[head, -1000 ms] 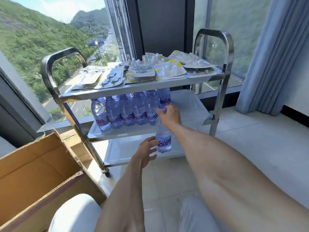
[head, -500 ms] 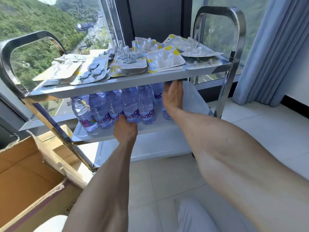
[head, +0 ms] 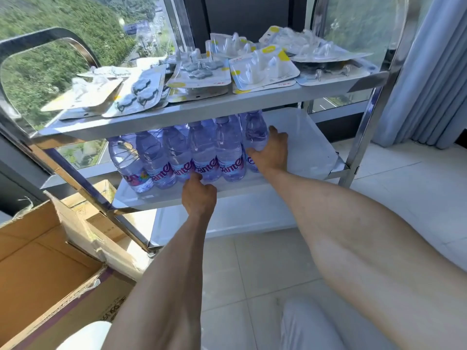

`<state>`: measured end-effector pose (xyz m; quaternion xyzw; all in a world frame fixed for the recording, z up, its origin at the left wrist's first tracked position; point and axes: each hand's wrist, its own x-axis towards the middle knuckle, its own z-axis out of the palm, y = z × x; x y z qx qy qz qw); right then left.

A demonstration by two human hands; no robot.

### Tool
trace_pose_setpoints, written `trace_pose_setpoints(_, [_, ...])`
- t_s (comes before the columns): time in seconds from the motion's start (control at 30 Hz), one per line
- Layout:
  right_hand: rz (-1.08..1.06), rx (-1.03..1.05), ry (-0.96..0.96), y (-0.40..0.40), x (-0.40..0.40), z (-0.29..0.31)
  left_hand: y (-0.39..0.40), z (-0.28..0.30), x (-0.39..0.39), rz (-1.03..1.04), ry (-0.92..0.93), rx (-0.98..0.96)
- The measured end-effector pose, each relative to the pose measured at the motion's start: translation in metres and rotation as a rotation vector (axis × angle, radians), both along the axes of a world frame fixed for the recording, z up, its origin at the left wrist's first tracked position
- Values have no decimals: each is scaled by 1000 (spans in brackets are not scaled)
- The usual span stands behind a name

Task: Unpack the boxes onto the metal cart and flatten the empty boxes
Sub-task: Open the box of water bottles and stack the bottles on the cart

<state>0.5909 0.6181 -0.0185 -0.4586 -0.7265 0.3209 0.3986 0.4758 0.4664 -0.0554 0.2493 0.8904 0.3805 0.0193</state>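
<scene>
A steel cart (head: 364, 137) stands on pale floor tiles (head: 242, 269) by a window. The right hand (head: 270, 151) curls round the end bottle (head: 255, 132) on the middle shelf; the left hand (head: 199, 195), fingers curled, touches the bottle row (head: 177, 157), whose labels are only partly readable. An open cardboard box (head: 38, 269) sits left of the left fingers.

blue curtain (head: 429, 72) beside window (head: 63, 46)

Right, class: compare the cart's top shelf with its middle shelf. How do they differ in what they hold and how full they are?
The top shelf holds flat blister packs lying down; the middle shelf holds upright water bottles. The top shelf is covered across its width; the middle shelf is bare on its right part. Both hands touch bottles on the middle shelf, none the top. Both are shiny metal trays.
</scene>
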Motion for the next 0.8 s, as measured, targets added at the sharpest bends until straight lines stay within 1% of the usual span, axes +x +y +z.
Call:
trace_pose_setpoints(0.07, [4,-88,-31,0,2,-15,1,-3,-4,14,7,-15])
trace_pose_setpoints(0.13, [6,-95,-29,2,-2,-20,3,-4,-5,41,43,-35])
trace_pose_setpoints(0.2, [-12,-101,4,5,-8,-20,3,-5,-3,38,143,-71])
trace_pose_setpoints(0.3, [-29,-122,17,10,-16,-17,4,-5,-5,-79,307,-160])
trace_pose_setpoints(0.37, [-32,-125,19,13,-20,-18,5,-3,-9,-72,308,-165])
trace_pose_setpoints(0.47, [-23,-153,4,19,-28,-17,7,-2,-12,-45,283,-119])
trace_pose_setpoints(0.6, [8,-195,-43,24,-29,-16,7,-6,-12,-73,285,-80])
trace_pose_setpoints(0.7, [9,-232,-80,19,-26,-15,1,-4,-8,-122,265,-158])
trace_pose_setpoints(0.8, [-104,-239,-79,6,-20,-11,-15,-2,-4,-169,307,-270])
